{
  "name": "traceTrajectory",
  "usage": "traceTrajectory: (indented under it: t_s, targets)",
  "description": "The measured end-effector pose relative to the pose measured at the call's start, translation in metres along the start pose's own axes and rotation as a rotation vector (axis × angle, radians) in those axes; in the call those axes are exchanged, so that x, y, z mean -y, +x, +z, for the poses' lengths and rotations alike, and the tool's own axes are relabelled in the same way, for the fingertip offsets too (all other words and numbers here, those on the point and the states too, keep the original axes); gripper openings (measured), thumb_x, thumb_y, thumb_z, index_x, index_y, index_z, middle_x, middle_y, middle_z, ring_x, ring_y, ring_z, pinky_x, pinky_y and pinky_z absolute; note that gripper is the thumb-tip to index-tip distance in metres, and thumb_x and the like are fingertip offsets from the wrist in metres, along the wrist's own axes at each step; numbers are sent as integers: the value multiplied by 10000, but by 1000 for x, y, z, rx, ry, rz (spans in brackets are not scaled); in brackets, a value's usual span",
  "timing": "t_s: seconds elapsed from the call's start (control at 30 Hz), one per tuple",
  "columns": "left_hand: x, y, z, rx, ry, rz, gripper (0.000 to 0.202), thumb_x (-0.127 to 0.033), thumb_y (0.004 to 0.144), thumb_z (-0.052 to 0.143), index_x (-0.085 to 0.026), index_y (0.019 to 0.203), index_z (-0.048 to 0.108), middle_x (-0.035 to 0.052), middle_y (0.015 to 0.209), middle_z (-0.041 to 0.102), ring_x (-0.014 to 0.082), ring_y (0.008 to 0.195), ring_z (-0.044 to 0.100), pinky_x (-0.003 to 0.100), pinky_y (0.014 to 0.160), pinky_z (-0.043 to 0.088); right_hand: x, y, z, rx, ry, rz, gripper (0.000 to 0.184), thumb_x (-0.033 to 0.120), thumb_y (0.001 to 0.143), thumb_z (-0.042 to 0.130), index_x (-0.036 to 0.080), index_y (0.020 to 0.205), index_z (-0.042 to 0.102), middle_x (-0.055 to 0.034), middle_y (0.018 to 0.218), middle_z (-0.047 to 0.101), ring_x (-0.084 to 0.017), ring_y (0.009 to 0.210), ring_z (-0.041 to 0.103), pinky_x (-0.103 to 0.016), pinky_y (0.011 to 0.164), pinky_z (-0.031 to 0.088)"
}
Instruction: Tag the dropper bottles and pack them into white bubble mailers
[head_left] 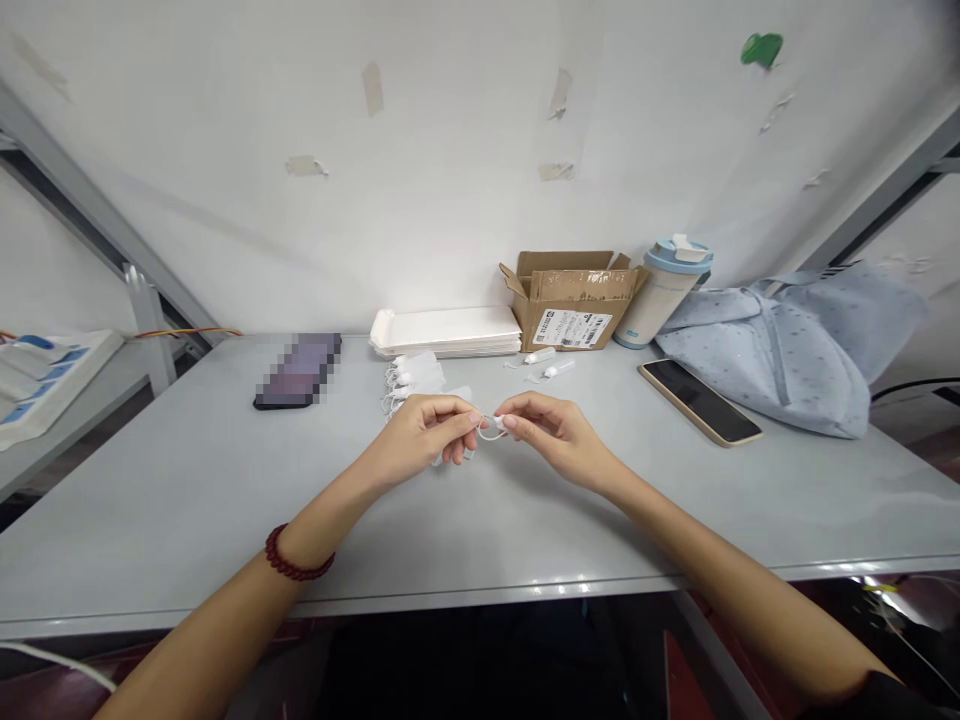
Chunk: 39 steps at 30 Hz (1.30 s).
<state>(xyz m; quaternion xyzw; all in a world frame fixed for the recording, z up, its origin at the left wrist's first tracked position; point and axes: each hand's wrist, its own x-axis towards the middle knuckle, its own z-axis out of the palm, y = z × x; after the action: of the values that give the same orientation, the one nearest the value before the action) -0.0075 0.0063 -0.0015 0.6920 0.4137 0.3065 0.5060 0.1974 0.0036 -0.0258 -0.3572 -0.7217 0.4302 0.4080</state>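
My left hand [420, 435] is closed in a pinch on a thin white cord loop [491, 437] above the grey table. Opposite it, my right hand [559, 437] pinches the small white end piece [500, 423] that the cord joins; the rest of that piece is hidden by my fingers. Behind my left hand lies a row of small translucent white tubes [420, 375] with cord loops, partly covered by the hand. Two similar small tubes, one nearer [559, 369] and one farther [539, 355], lie beyond my right hand.
At the back stand a stack of white trays [450, 325], an open cardboard box [581, 300] and a tumbler [664, 295]. A phone [701, 400] and a pale blue cloth bag [780, 345] lie right. Another phone [300, 370] lies left, and a power strip [56, 385] sits beyond the table's left side.
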Motion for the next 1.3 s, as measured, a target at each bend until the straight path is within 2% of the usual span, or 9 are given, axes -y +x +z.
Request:
traceTrajectory:
  t_s: [0.97, 1.13, 1.3]
  targets:
    - [0, 0, 0, 18, -62, 1, 216, -294, 851, 536, -137, 777, 665, 5, 658, 619, 86, 519, 538, 216, 502, 407, 0, 0, 1, 0, 0, -1, 182, 329, 882, 543, 177, 928, 632, -36, 873, 679, -146, 823, 622, -282, 740, 473]
    - [-1, 0, 1, 3, 3, 16, 220, -291, 853, 531, -146, 766, 672, 5, 665, 620, 88, 531, 541, 204, 502, 416, 4, 0, 0, 1, -69, -21, 172, 307, 884, 538, 169, 916, 635, -39, 862, 684, -144, 799, 624, -276, 727, 476]
    - [2, -2, 6, -82, 179, 76, 223, -291, 844, 537, -144, 734, 664, 0, 652, 615, 89, 549, 539, 195, 536, 428, 3, 0, 1, -8, -154, -40, 159, 287, 883, 538, 171, 910, 644, -38, 860, 691, -146, 799, 628, -265, 717, 472]
